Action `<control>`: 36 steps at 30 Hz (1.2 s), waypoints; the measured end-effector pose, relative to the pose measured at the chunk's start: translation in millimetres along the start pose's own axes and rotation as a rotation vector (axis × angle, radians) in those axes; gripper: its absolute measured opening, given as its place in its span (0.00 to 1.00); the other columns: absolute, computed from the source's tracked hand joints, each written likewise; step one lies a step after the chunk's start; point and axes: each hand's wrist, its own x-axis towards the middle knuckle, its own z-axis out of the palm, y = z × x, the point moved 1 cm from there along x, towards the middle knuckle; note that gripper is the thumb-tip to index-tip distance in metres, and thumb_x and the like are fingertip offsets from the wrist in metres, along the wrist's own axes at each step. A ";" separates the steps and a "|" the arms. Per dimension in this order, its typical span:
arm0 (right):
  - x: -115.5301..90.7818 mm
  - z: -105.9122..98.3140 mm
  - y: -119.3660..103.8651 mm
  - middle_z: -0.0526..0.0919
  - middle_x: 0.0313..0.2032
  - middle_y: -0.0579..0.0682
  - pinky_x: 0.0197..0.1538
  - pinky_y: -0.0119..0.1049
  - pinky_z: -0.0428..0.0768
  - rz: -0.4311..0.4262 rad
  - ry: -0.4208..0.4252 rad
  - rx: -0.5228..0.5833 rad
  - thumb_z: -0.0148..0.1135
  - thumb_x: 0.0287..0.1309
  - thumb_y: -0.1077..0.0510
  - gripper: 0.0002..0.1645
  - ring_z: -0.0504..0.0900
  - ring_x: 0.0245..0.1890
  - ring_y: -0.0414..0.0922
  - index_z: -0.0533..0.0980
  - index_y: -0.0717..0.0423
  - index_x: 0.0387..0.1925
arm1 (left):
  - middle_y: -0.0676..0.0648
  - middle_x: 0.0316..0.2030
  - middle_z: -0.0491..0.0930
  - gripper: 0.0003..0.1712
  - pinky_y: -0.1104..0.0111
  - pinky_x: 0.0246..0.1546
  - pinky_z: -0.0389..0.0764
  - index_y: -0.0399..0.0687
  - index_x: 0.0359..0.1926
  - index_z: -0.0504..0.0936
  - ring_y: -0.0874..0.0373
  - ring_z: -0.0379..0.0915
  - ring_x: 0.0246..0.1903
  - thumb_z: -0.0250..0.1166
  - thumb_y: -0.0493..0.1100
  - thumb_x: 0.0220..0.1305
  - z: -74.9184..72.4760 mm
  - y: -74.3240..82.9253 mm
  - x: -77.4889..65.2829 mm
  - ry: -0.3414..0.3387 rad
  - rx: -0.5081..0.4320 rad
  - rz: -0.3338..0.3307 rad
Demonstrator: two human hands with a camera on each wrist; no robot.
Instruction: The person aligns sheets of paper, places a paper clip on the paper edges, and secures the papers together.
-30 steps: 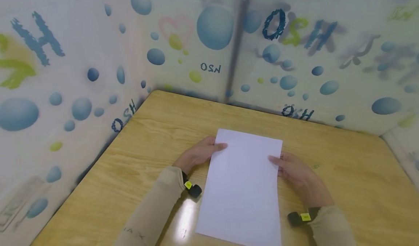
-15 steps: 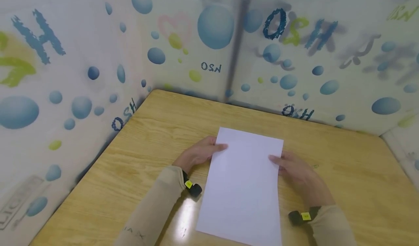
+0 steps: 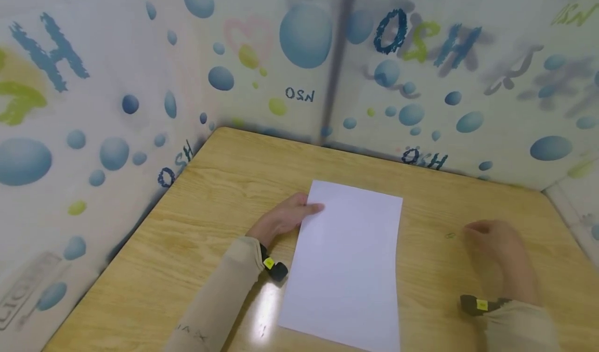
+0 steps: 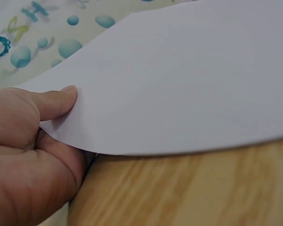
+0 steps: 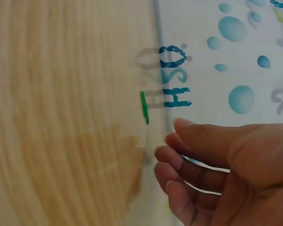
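Green paperclip (image 3: 450, 235) right of white paper (image 3: 348, 263)

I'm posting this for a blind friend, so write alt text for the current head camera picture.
A person's left hand pinches the upper left edge of white paper over a wooden table. The right hand, blurred, is apart from the paper, near a small green paper clip. Behind are pale walls.

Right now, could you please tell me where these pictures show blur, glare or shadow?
Head view: right hand visibly blurred, left hand fairly sharp, bright glare on the table beside the paper. Left wrist view: the thumb casts a soft shadow on the paper. Right wrist view: wall lettering appears faintly mirrored in the table.
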 end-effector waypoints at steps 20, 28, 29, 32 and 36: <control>1.2 11.2 -32.6 0.79 0.40 0.69 0.42 0.57 0.74 0.084 -0.022 -0.089 0.58 0.64 0.56 0.19 0.76 0.41 0.63 0.76 0.73 0.40 | 0.39 0.40 0.83 0.14 0.62 0.38 0.81 0.35 0.49 0.79 0.52 0.81 0.37 0.54 0.42 0.74 -0.6 0.7 0.4 -0.002 -0.012 -0.018; 7.5 16.3 -28.4 0.80 0.36 0.65 0.36 0.51 0.75 0.075 -0.006 -0.159 0.54 0.63 0.59 0.17 0.76 0.33 0.55 0.77 0.73 0.38 | 0.40 0.38 0.83 0.14 0.63 0.36 0.81 0.34 0.48 0.78 0.53 0.81 0.35 0.55 0.42 0.74 -0.9 -1.4 1.5 0.013 -0.016 -0.025; 8.0 16.2 -28.4 0.80 0.36 0.65 0.36 0.50 0.75 0.082 -0.007 -0.163 0.54 0.63 0.59 0.17 0.76 0.33 0.54 0.77 0.73 0.38 | 0.40 0.38 0.83 0.14 0.63 0.36 0.80 0.34 0.48 0.78 0.53 0.81 0.35 0.55 0.42 0.74 -0.8 -1.4 1.7 0.015 -0.016 -0.026; 8.0 15.9 -29.1 0.79 0.33 0.61 0.34 0.48 0.74 0.094 -0.018 -0.163 0.53 0.64 0.58 0.17 0.74 0.32 0.53 0.77 0.72 0.37 | 0.40 0.38 0.83 0.14 0.63 0.36 0.80 0.34 0.47 0.79 0.53 0.81 0.35 0.55 0.42 0.74 -0.8 -1.2 1.8 0.019 -0.016 -0.027; 6.9 15.4 -30.0 0.78 0.33 0.61 0.34 0.48 0.74 0.088 -0.027 -0.167 0.51 0.63 0.59 0.17 0.74 0.32 0.53 0.77 0.72 0.37 | 0.40 0.39 0.83 0.14 0.62 0.37 0.81 0.34 0.48 0.79 0.52 0.81 0.36 0.54 0.42 0.74 -0.5 -0.7 1.1 0.017 -0.013 -0.025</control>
